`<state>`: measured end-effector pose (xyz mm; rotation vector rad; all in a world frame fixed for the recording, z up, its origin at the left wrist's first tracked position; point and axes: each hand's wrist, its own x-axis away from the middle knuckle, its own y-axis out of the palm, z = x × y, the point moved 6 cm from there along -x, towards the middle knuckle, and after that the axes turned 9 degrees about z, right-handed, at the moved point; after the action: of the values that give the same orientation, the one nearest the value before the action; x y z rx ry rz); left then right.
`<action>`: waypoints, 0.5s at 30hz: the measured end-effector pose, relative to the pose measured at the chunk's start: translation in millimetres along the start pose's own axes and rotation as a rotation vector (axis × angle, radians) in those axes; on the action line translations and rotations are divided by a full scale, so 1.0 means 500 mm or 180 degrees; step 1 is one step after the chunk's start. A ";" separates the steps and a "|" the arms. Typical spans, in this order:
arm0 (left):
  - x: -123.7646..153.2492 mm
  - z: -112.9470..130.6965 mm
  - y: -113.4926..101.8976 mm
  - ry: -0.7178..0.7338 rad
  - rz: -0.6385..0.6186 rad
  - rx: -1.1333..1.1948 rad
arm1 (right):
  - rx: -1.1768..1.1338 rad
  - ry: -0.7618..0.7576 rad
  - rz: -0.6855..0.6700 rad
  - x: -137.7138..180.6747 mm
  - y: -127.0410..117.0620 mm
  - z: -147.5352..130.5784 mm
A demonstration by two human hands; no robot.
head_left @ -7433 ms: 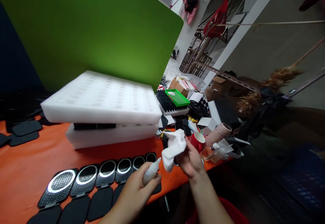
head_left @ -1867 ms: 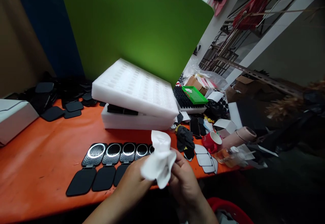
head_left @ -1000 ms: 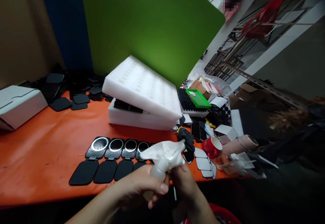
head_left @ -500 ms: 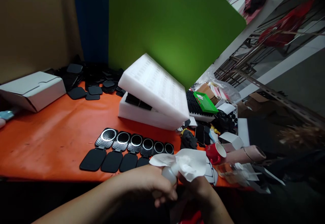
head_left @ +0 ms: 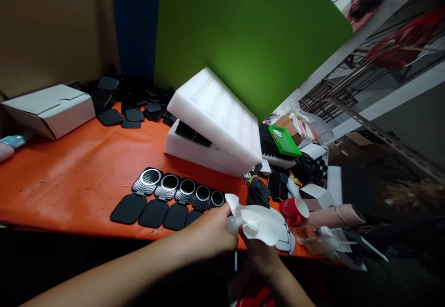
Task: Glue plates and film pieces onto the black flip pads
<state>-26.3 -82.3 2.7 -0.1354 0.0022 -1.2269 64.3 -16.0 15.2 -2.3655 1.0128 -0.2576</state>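
At near edge of the orange table (head_left: pixel 69 172) both hands are together: left hand (head_left: pixel 212 233) closed round a white bottle (head_left: pixel 231 225) that touches the white cloth (head_left: pixel 262 223) gripped by right hand (head_left: pixel 255 250) from below, w/ row of black pads (head_left: pixel 181 191) just beyond on the left & red cup (head_left: pixel 294 208) to the right.

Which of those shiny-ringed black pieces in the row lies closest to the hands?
The ringed piece at the row's right end, just beside the left hand; the other four lie farther left.
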 end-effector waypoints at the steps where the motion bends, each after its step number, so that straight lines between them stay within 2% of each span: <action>1: -0.002 -0.006 -0.008 -0.0091 0.0193 -0.0363 | -0.0089 -0.0011 -0.0021 -0.005 0.006 0.005; 4: -0.006 -0.015 -0.027 -0.0211 0.0513 -0.0971 | -0.0335 -0.0016 -0.0017 -0.019 0.014 0.024; 6: -0.009 -0.020 -0.029 -0.0183 0.0516 -0.0686 | -0.0505 0.0160 0.0184 -0.026 0.005 0.044; 8: -0.009 -0.033 -0.021 -0.0261 0.0336 0.0026 | -0.0973 0.0417 0.0626 -0.030 -0.015 0.063; 11: -0.005 -0.056 0.000 -0.0485 -0.0171 0.0958 | -0.2125 0.0613 0.1295 -0.029 -0.043 0.069; 13: -0.001 -0.064 0.010 -0.0495 -0.0421 0.1107 | -0.2647 0.0663 0.1318 -0.026 -0.042 0.057; 15: 0.003 -0.061 0.015 -0.0373 -0.0520 0.1009 | -0.2818 0.0741 0.1076 -0.019 -0.027 0.038</action>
<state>-20.9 -84.1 -28.4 0.0707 -0.3093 -1.3646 73.3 6.3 7.4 -2.8795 1.9163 0.0759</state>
